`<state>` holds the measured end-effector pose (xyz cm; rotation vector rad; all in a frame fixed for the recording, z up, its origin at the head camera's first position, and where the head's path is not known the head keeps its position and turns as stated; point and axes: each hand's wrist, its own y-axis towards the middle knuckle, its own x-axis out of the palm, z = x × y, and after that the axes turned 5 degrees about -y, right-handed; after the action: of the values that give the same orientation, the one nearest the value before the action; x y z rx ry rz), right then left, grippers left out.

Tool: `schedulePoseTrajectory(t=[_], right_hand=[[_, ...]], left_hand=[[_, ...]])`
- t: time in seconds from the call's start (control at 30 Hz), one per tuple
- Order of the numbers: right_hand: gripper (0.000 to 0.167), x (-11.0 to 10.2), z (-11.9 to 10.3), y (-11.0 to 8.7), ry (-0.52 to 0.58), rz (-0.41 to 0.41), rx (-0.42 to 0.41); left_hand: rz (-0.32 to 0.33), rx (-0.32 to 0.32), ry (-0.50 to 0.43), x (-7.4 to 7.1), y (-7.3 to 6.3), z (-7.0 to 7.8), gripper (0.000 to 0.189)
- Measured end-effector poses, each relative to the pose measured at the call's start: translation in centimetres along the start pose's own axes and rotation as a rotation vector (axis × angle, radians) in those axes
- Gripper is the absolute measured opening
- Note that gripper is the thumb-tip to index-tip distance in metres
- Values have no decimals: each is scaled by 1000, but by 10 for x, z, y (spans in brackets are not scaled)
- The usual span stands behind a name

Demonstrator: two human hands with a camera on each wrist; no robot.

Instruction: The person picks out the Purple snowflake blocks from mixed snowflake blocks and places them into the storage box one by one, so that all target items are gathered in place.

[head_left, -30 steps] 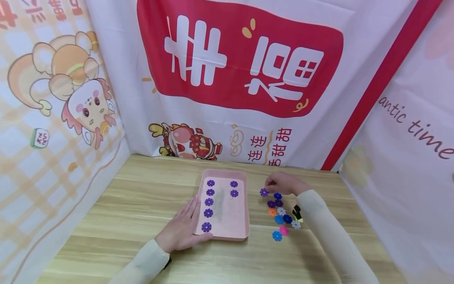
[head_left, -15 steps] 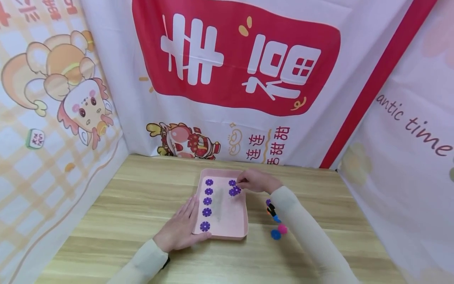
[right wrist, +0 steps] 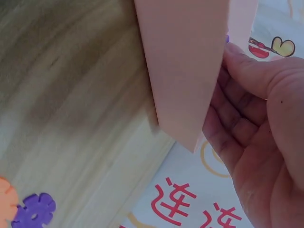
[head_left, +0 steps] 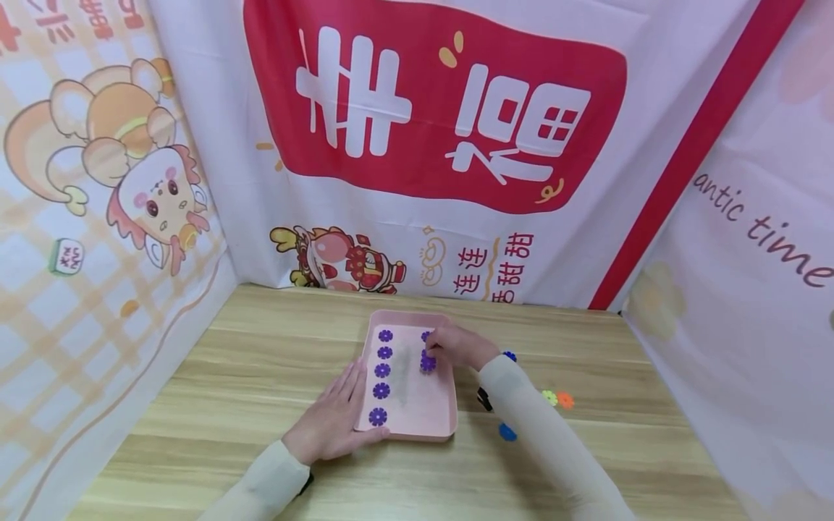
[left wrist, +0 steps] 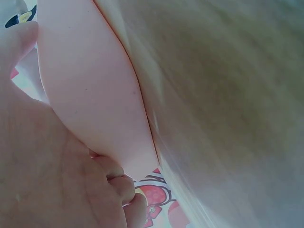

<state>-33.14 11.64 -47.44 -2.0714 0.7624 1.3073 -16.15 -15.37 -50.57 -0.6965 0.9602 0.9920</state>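
Observation:
A pink tray [head_left: 417, 414] stands on the table. Inside it, purple snowflake discs [head_left: 381, 391] form a column along the left side, with a shorter column at the right. My left hand [head_left: 329, 423] rests against the tray's left wall, fingers extended, the thumb at the near corner. Over the right part of the tray, my right hand [head_left: 464, 347] pinches a purple snowflake disc [head_left: 427, 364] just below the other discs there, which its fingers partly cover. The right wrist view shows the thumb and fingers beyond the tray wall [right wrist: 185, 66], the disc mostly hidden.
Loose discs lie on the table [head_left: 260, 391] right of the tray: a blue disc [head_left: 507, 432], a yellow-green disc [head_left: 550, 397] and an orange disc [head_left: 565, 400] among them. My right sleeve [head_left: 541, 427] hides part of that group. Printed cloth [head_left: 417, 246] hangs behind the table.
My right hand has picked up a purple disc from the loose group and carried it left into the tray, then slightly down the right column. The left hand stays at the tray.

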Motion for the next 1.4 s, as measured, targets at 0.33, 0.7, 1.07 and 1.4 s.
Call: schedulePoseTrajectory(t=[0.33, 0.7, 1.07, 1.4], right_hand=[[23, 9, -5, -3, 34, -54, 132], [22, 7, -7, -2, -108, -82, 125], [13, -14, -5, -17, -224, 39, -7], [8, -35, 9, -53, -254, 102, -105]], left_hand=[[10, 4, 1, 0, 1, 2, 117], [1, 8, 6, 1, 2, 1, 118], [-1, 7, 12, 3, 1, 0, 117], [9, 4, 13, 4, 2, -2, 117]])
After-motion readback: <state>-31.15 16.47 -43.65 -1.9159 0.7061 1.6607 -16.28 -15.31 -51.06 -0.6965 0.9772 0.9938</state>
